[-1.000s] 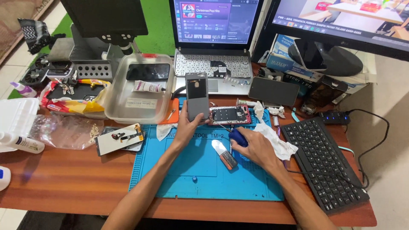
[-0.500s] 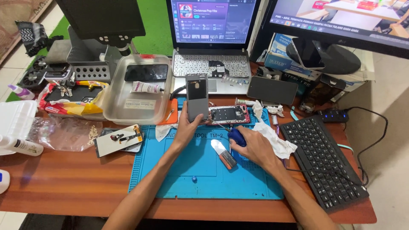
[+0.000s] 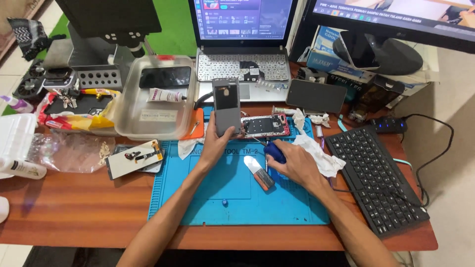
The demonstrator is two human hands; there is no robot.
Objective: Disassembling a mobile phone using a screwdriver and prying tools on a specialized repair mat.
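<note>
**Grey phone panel held upright over the repair mat**

Grey phone panel (image 3: 226, 106) stands on end in your left hand (image 3: 216, 145), fingers wrapped around its lower half, just above the 12 o'clock edge of the blue repair mat (image 3: 198, 198). Your right hand (image 3: 294, 165) is closed around a blue-handled tool (image 3: 273, 152), whose tip points toward 11 o'clock at the opened phone body (image 3: 264, 125). That body lies flat, circuit side up, just beside the panel at its 3 o'clock. A small grey and orange tool (image 3: 259, 172) rests on the mat near your right hand, at its 9 o'clock. Crumpled white tissue (image 3: 319, 154) lies partly beneath your right hand. At 9 o'clock from the panel sits a clear plastic tray (image 3: 156, 101); at 12 o'clock, an open laptop (image 3: 242, 64). A black keyboard (image 3: 376, 178) occupies the desk at 3 o'clock from your right hand.
</note>
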